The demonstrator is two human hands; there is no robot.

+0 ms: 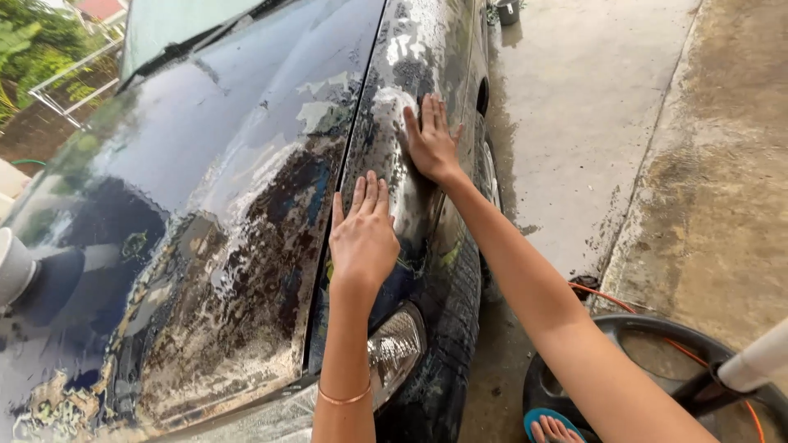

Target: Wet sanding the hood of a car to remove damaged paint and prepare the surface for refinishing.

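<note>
The headlight (396, 349) sits half behind the left hand's (363, 238) forearm (windshield (176, 23) cropped).

Two bare arms, no sleeves anywhere along their visible length. Thin copper-coloured bangle (345, 398) around the left forearm, just above the wrist, near the bottom edge. Left hand (364, 238) without rings or gloves; short, unpainted nails. Right hand (430, 141) likewise bare, no watch or band on that wrist. At the near right, toes of one foot in a turquoise flip-flop sandal (548, 425), only its front part in view.
</note>
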